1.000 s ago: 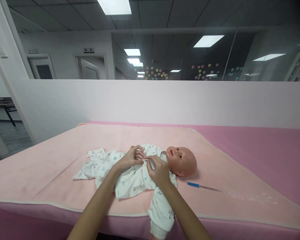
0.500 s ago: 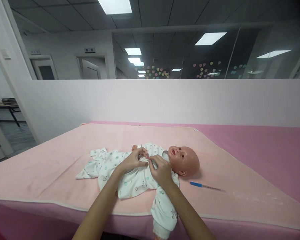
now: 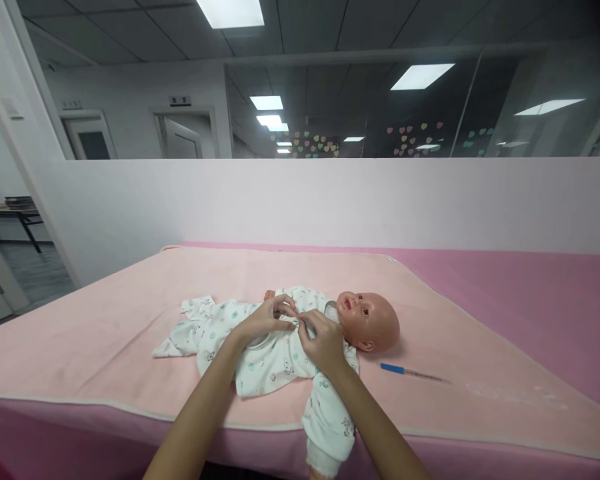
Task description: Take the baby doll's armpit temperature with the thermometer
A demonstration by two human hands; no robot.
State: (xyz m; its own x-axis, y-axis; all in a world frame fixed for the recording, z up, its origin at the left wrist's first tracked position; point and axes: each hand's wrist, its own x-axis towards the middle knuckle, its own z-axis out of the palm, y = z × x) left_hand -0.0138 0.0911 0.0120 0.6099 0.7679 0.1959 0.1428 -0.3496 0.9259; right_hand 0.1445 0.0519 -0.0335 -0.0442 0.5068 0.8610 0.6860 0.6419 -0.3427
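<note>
A baby doll (image 3: pixel 367 321) lies on its back on a light pink blanket (image 3: pixel 105 333), head to the right. It wears a white printed romper (image 3: pixel 260 363), one sleeve hanging over the near edge. My left hand (image 3: pixel 265 320) and my right hand (image 3: pixel 320 340) meet over the doll's chest. Both pinch the romper's front edges together, fingers closed on the cloth. What lies between the fingertips is too small to see.
A thin thermometer with a blue end (image 3: pixel 413 372) lies on the blanket right of the doll's head. The blanket covers a pink mattress (image 3: pixel 530 300) against a low white partition (image 3: pixel 330 200). A doorway opens at the far left.
My hands have lowered onto the doll's chest and pressed the romper's edges closer together. The view shifted slightly.
</note>
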